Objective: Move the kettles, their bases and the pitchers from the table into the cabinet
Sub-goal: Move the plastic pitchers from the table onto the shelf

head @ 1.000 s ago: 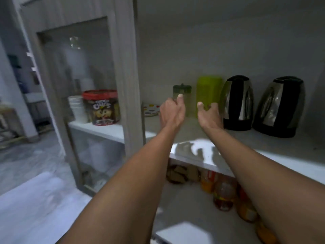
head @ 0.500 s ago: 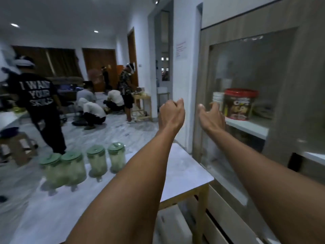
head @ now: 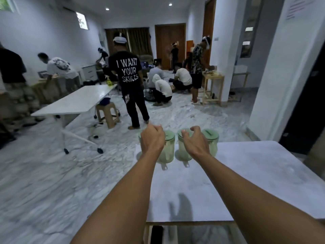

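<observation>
The left hand [head: 152, 141] is stretched out with its back to the camera and its fingers curled under, out of sight. I cannot tell whether they close on anything. The right hand [head: 194, 143] is released, with its fingers bent and spread like a claw and its thumb held apart, gripping nothing.

Both hands now hang in front of a row of four green-lidded pitchers. A second ago they were reaching toward the cabinet shelf, where two kettles and a green pitcher stood. Half a second ago they were passing the cabinet's glass door, with the row low on the left.

The leftmost pitcher [head: 139, 137] shows only as a sliver past the left hand. The second pitcher [head: 168, 150] stands just right of that hand. The third pitcher [head: 183, 150] lies under the right hand's thumb side. The rightmost pitcher [head: 212, 140] peeks out beyond its knuckles.

All four stand upright along the far edge of the counter [head: 246, 173], close together. The cabinet has gone from view.

Beyond the counter lies the marble floor [head: 52, 173]. A person in a black printed shirt [head: 129, 73] was at the far left half a second ago and now stands mid-room. That person is beside a stool [head: 107, 111] and a white table [head: 75, 101].
</observation>
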Action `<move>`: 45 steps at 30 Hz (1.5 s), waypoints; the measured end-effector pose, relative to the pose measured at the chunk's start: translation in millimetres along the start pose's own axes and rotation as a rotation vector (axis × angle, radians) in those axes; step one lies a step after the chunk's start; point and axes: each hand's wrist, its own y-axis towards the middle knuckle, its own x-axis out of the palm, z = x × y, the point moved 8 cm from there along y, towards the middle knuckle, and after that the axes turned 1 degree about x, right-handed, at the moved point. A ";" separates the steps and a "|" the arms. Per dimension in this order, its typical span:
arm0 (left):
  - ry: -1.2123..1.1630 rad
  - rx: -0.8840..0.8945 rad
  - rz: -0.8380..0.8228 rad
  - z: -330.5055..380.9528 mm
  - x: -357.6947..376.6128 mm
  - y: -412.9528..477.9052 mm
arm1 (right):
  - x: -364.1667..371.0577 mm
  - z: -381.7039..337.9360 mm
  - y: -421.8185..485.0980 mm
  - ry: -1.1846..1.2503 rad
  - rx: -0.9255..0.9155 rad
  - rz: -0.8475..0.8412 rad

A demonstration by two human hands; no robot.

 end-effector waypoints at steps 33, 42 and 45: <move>-0.223 -0.447 -0.091 -176.2 121.0 141.1 | 204.1 84.9 140.1 0.247 0.335 -0.517; -0.461 -0.193 -0.081 -53.4 47.5 72.7 | 43.3 10.9 60.9 0.598 0.112 0.005; -0.542 -0.106 -0.159 -3.8 44.4 29.4 | -28.7 13.6 24.1 0.617 0.103 0.202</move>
